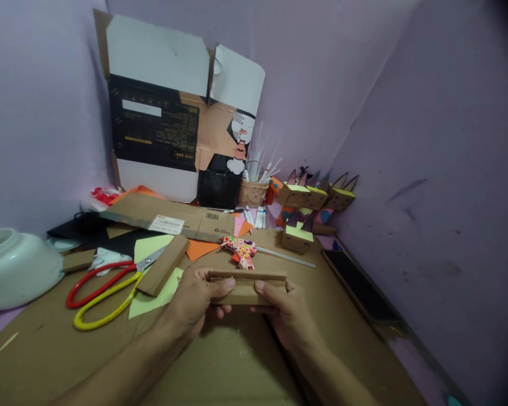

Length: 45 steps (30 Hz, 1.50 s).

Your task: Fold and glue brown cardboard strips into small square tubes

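Observation:
Between both hands is a folded strip of cardboard [246, 291], held level above the table with its long upper edge bent up. My left hand [201, 293] grips its left end, thumb on top and fingers underneath. At the right end my right hand [285, 299] pinches it the same way. Just beyond lies a flower-patterned glue gun [241, 248] with a clear glue stick [285, 257] reaching out to its right. Left of my hands rest scissors [105, 293] with one red and one yellow handle, and another folded cardboard piece [164, 266] leaning against their blades.
A flattened cardboard box [156, 124] stands against the back wall, with a basket [253, 193] of sticks beside it. Small cardboard boxes with pointed ears [298, 235] sit at back right. A phone [359, 285] lies along the right wall; a white ceramic bowl [21, 270] is at left.

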Motion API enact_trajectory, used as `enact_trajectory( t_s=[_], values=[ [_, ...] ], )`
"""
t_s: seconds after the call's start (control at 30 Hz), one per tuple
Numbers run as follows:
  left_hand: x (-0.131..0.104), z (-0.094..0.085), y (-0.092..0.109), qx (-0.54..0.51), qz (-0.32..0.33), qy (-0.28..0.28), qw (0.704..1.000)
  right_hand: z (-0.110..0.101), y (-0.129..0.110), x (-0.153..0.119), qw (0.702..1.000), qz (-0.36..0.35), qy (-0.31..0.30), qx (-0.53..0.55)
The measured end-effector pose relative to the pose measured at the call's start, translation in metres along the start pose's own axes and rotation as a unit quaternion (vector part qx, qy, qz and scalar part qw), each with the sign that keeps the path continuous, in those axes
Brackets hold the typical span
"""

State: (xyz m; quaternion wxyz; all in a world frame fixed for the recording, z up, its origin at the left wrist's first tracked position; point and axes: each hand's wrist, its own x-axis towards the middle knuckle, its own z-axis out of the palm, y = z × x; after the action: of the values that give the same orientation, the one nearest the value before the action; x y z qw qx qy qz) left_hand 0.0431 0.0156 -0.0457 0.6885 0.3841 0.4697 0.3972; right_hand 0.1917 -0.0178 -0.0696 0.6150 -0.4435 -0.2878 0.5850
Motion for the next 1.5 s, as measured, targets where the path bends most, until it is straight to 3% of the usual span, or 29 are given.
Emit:
enact_trajectory(
  t_s=[0.2,0.33,0.47,0.57,0.67,0.83,0.9,1.03,1.13,1.2,1.3,1.33,1.4,1.43,1.5],
  values=[
    [0.004,-0.008,0.005,0.009,0.038,0.064,0.997,-0.004,-0.007,0.002,0.999,0.005,0.031,0.004],
    [0.013,-0.025,0.016,0.016,0.089,0.127,0.988,-0.006,-0.011,0.005,0.998,0.016,0.064,0.007],
    [0.014,-0.036,0.026,0.026,0.160,0.190,0.968,-0.005,-0.009,0.004,0.997,0.067,0.040,-0.019],
    [0.006,-0.029,0.021,0.171,0.213,0.150,0.950,-0.002,-0.005,0.000,0.994,0.092,0.008,-0.057],
    [0.000,-0.015,0.008,0.382,0.216,0.049,0.897,0.000,-0.002,-0.004,0.991,0.093,-0.011,-0.097],
    [0.000,-0.012,0.001,0.551,0.192,-0.003,0.812,-0.003,0.001,-0.005,0.992,0.063,-0.034,-0.108],
    [0.001,-0.015,0.005,0.559,0.192,-0.033,0.806,-0.006,0.000,-0.003,0.993,0.049,-0.035,-0.099],
    [0.001,-0.022,0.016,0.531,0.177,-0.095,0.823,-0.009,-0.005,0.001,0.995,0.050,-0.022,-0.087],
    [0.002,-0.031,0.025,0.547,0.152,-0.090,0.818,-0.009,-0.009,0.002,0.996,0.052,0.007,-0.074],
    [0.003,-0.039,0.031,0.583,0.165,-0.062,0.793,-0.009,-0.012,0.004,0.997,0.051,0.019,-0.062],
    [0.005,-0.049,0.038,0.614,0.222,0.055,0.755,-0.010,-0.016,0.006,0.997,0.045,0.036,-0.042],
    [0.006,-0.050,0.040,0.600,0.228,0.101,0.760,-0.010,-0.017,0.006,0.998,0.045,0.039,-0.036],
    [0.006,-0.049,0.040,0.529,0.212,0.151,0.808,-0.010,-0.018,0.006,0.998,0.051,0.035,-0.028],
    [0.006,-0.046,0.039,0.485,0.193,0.139,0.842,-0.009,-0.017,0.006,0.998,0.056,0.030,-0.024],
    [0.004,-0.037,0.033,0.404,0.139,0.054,0.902,-0.009,-0.014,0.005,0.998,0.062,0.012,-0.021]
  ],
)
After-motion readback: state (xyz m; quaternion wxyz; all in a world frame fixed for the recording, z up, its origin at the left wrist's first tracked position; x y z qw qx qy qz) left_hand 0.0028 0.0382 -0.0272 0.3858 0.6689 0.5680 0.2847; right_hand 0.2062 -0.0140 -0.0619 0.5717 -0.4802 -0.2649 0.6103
